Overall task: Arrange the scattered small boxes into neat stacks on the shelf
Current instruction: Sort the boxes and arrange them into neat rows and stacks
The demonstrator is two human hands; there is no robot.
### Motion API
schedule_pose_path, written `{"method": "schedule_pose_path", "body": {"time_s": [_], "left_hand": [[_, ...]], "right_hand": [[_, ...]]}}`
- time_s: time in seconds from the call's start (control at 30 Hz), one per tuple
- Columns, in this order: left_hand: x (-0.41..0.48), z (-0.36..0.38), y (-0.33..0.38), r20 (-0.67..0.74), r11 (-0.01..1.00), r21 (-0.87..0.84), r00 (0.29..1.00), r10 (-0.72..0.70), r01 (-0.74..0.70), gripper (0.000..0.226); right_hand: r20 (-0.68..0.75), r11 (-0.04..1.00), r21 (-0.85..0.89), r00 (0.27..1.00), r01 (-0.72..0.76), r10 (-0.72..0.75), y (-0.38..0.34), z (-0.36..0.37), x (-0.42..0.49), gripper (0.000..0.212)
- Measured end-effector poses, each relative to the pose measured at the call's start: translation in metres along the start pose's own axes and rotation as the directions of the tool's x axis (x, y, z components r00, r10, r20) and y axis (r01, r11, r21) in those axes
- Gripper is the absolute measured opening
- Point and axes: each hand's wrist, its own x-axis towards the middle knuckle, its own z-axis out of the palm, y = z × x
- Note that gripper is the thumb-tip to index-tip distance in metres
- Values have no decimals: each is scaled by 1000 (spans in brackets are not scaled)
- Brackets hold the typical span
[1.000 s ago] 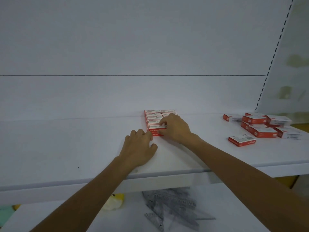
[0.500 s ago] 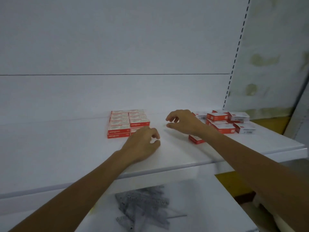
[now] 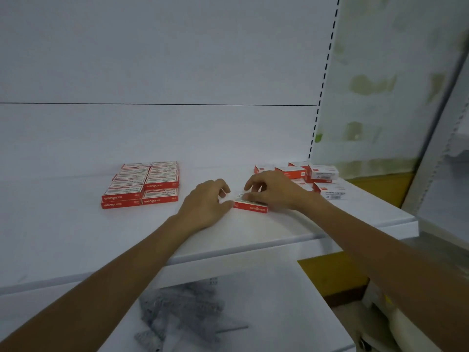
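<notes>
I'm fetching a loose box point(image 3: 251, 206) — right hand point(image 3: 274, 190) curled over it, left hand point(image 3: 205, 203) loosely curled beside, holding nothing — and must next lift it squarely onto the stacks point(image 3: 144, 184).

Single head cam, wide-angle, in front of the white shelf board point(image 3: 63, 237), facing forward and down, close in; white back panel point(image 3: 177, 59) fills upper frame.

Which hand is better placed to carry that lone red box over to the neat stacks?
Right, probably. The right hand curls its fingers over the lone box, while the left hand only sits beside its end, though nearer the neat stacks.
</notes>
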Motion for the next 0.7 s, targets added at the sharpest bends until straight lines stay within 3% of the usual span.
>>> {"method": "schedule_pose_path", "body": {"time_s": [0.1,0.2,0.27,0.4,0.47,0.57,0.7], "left_hand": [[-4,-4,-7,41,999,-24,999,25,-24,37],[-6,-6,-13,8,1000,7,1000,-16,16,35],[-6,-6,-15,-50,997,10,996,-77,78,36],[-5,-7,-13,-166,956,-244,965,-204,160,39],[-7,-7,-12,-135,960,-237,973,-185,150,46],[-10,-6,-11,-125,985,-144,986,-110,92,48],[-12,-7,-12,-168,989,-118,980,-107,88,45]], "right_hand": [[18,996,34,996,85,-85,-11,15,13,29],[134,986,119,982,118,-134,-19,20,20,44],[126,979,153,980,137,-157,-18,19,22,50],[40,919,368,985,143,-169,-13,15,25,27],[48,880,461,987,112,-151,-10,16,26,26],[15,869,477,988,130,-156,-7,20,28,27],[-14,909,382,984,170,-178,-7,22,28,51]]}}
